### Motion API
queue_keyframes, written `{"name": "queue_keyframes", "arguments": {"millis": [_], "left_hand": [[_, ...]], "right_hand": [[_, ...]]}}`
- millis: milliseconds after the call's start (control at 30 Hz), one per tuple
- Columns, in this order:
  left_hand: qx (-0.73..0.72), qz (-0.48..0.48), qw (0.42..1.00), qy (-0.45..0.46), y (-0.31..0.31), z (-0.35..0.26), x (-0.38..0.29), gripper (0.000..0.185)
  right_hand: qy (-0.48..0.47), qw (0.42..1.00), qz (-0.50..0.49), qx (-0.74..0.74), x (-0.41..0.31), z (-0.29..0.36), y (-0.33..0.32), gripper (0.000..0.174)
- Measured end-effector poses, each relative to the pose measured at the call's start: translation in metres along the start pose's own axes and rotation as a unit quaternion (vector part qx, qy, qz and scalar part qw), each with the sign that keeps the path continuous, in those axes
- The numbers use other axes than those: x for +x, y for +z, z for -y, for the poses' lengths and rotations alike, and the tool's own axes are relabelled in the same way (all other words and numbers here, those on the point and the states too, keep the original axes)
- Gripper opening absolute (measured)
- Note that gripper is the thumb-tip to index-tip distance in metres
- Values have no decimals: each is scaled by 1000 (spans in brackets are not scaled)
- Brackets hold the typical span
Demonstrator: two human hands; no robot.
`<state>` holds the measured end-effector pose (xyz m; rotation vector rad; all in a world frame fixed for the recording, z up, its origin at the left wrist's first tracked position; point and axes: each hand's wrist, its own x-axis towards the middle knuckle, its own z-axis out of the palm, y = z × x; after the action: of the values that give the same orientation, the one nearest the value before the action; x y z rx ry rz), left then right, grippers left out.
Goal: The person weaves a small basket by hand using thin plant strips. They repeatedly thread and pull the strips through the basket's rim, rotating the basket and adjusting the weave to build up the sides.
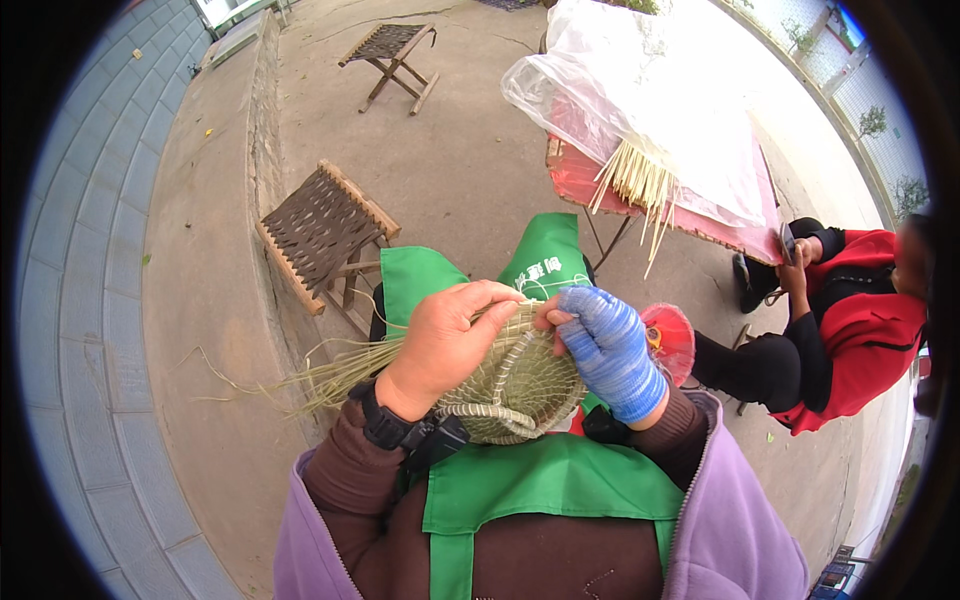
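A small round basket (546, 375) woven from greenish straw rests on my lap, its opening towards me. A wrapped handle (512, 367) crosses the opening, and another wrapped loop (487, 412) lies along the near side. My left hand (450, 345), bare, pinches the far rim between thumb and forefinger. Loose straw strands (345, 367) trail leftwards from beneath that hand. My right hand (611, 349), in a blue fingerless knitted glove, has its bent fingertips at the rim just opposite. A thin pale strand (551, 285) loops beyond the fingers; which fingertips hold it is hidden.
Two folding stools (322, 225) (390, 41) stand ahead and left. Ahead right, a red-topped table (566, 169) bears plastic sheeting (570, 90) and pale straw (637, 176). A red round container (679, 341) sits beside my right hand. A seated person (855, 330) holds a phone.
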<state>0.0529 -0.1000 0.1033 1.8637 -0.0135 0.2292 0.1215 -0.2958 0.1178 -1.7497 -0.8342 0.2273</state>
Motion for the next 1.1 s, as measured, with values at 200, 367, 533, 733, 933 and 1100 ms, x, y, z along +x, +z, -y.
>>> {"name": "queue_keyframes", "arguments": {"millis": [200,367,533,733,933,1100], "left_hand": [[-6,-8,1000,21,4,-1,2,13],[82,-15,996,21,0,-4,-1,11],[42,-21,996,73,8,-1,-1,9],[99,-44,981,158,-23,-22,6,18],[305,101,870,375,-34,-43,4,29],[363,148,833,391,-30,-53,-9,30]], "right_hand": [[-135,972,-9,-193,7,-3,8,14],[-117,986,-24,-118,9,-4,-1,12],[-154,961,-8,-231,12,3,8,13],[-140,972,-8,-189,37,19,-29,18],[-44,940,318,112,54,-16,-23,19],[-115,951,277,74,59,-24,-10,17]]}}
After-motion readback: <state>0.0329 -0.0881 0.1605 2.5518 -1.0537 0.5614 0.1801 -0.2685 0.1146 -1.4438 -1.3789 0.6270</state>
